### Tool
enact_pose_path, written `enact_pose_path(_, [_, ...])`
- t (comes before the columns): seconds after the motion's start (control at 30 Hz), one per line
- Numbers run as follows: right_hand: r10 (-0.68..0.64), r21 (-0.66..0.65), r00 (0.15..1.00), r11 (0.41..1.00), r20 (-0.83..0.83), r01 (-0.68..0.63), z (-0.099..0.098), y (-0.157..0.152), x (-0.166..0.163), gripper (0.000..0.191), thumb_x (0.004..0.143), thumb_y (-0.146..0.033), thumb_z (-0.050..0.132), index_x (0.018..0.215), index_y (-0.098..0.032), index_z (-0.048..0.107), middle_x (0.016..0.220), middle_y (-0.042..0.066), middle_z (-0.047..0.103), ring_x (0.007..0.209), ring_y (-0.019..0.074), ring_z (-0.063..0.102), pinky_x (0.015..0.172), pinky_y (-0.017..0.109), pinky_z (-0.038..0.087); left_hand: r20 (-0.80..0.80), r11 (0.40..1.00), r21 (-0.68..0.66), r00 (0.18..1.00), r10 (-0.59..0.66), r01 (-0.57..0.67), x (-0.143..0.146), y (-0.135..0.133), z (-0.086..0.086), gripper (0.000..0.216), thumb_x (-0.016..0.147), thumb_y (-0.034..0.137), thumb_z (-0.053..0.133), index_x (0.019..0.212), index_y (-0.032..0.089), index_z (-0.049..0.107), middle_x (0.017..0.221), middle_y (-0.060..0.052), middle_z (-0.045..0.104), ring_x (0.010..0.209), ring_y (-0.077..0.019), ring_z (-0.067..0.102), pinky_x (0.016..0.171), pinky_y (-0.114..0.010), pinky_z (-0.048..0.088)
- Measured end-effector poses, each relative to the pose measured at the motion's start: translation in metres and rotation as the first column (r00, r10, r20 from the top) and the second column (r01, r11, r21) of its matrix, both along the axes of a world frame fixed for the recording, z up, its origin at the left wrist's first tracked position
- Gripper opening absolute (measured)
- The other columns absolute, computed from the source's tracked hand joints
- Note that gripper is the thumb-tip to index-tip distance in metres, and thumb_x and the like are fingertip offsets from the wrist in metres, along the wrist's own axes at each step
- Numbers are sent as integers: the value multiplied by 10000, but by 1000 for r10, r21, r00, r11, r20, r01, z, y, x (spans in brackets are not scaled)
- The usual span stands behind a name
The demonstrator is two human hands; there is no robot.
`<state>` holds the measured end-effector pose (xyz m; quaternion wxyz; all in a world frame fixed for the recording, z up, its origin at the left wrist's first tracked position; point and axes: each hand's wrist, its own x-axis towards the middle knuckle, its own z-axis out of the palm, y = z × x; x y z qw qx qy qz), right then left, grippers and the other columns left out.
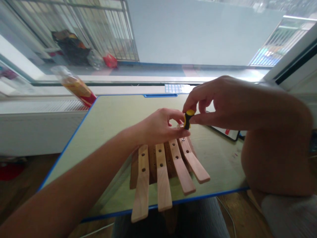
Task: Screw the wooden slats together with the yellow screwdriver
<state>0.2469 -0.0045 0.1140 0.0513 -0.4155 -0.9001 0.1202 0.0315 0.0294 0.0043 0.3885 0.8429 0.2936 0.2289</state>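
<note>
I have a pale bench [119, 115] with a blue edge across the middle of my view. On its near side lies a brown wooden board [134, 167], crossed by four pale wooden slats [164, 190], the two left ones reaching past the bench's near edge. I judge the slats light, stiff and hardly fragile, best gripped by their long edges, clear of the holes. The right hand [220, 102] pinches a short screwdriver [187, 119] by its yellow-and-black handle. The left hand [160, 124] is over the slats' far ends, thumb and finger narrowed about the tool's lower end; with that spot masked, I can't tell whether they grip it. The tool should be hard and light, and I'd take it at the handle's waist. It stands between both hands' fingertips, above the rightmost slat's far end. Just below the left thumb, a small screw [183, 139] shows at that slat's far hole.
</note>
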Motion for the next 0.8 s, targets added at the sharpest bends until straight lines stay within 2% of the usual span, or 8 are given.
enact_pose_path(0.2, [-75,45,996,996,37,74,-1,0,-2,117,863,-317,688,808,-243,759,651,-22,706,508,123,537,493,317,355,-7,1000,11,1000,-26,26,0,0,3,279,891,394,768,1081,191,790,1103,-69,797,1086,-242,731,919,-360,571])
enact_pose_path(0.4, [-112,130,988,987,110,97,-3,2,-3,213,877,-390,676,745,-224,700,618,-24,646,509,102,475,541,315,324,-28,1000,11,999,-27,27,0,0,3,275,897,388,764,1076,181,788,1109,-75,792,1076,-237,725,912,-344,562])
enact_pose_path(0.6, [-161,183,979,974,124,137,-8,6,-7,425,890,-514,688,599,-223,581,483,-45,451,498,102,325,560,350,236,-21,1000,3,1000,-5,5,0,2,0,310,903,416,763,1090,170,769,1117,-81,788,1076,-240,725,916,-356,560])
enact_pose_path(0.73, [-165,169,979,975,121,144,-11,9,-8,501,896,-591,679,579,-220,564,475,-48,422,503,98,300,567,353,226,9,1000,6,1000,-10,10,0,2,1,271,900,388,764,1046,160,774,1060,-71,789,1029,-227,721,897,-352,556])
enact_pose_path(0.8, [-156,159,980,978,120,136,-9,8,-6,477,904,-591,673,613,-220,600,497,-45,469,501,97,322,558,348,239,23,1000,15,1000,-19,18,1,2,1,243,898,376,766,1004,158,781,1012,-61,785,980,-216,713,871,-344,552])
